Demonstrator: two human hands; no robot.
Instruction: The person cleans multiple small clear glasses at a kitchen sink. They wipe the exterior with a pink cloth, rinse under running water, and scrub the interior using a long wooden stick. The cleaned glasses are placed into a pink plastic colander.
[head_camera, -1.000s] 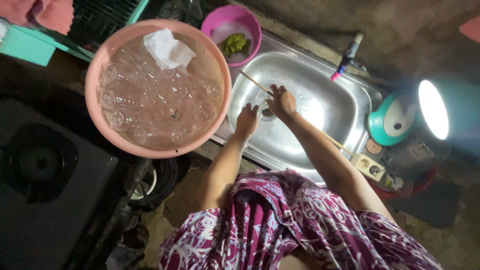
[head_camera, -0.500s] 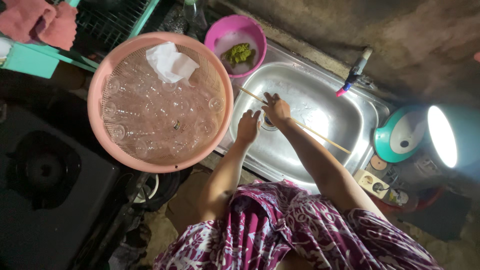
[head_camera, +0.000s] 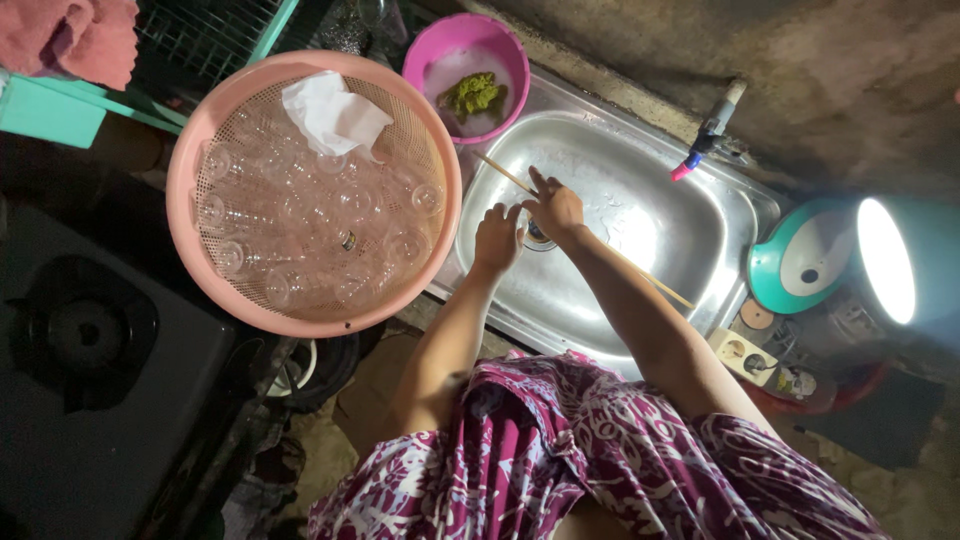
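Observation:
Both my hands are down in the steel sink (head_camera: 690, 235), close together at the drain (head_camera: 537, 236). My left hand (head_camera: 497, 238) rests palm down on the sink floor just left of the drain, fingers slightly apart and holding nothing I can see. My right hand (head_camera: 555, 207) hovers over the drain's far side with its fingers bunched; what they grip is hidden. A thin wooden stick (head_camera: 500, 172) lies slantwise across the basin and passes under my right hand and forearm.
A pink colander basket (head_camera: 200, 160) of several clear glasses with a white cloth (head_camera: 335, 113) sits left of the sink. A pink bowl (head_camera: 425, 60) holds something green. Faucet (head_camera: 705, 135) at the far rim, a lit teal lamp (head_camera: 830, 260) right, a stove burner (head_camera: 85, 335) left.
My hands stay at the drain; the right fingers shift slightly. The view has drifted, so the sink and basket sit lower and further right in the picture.

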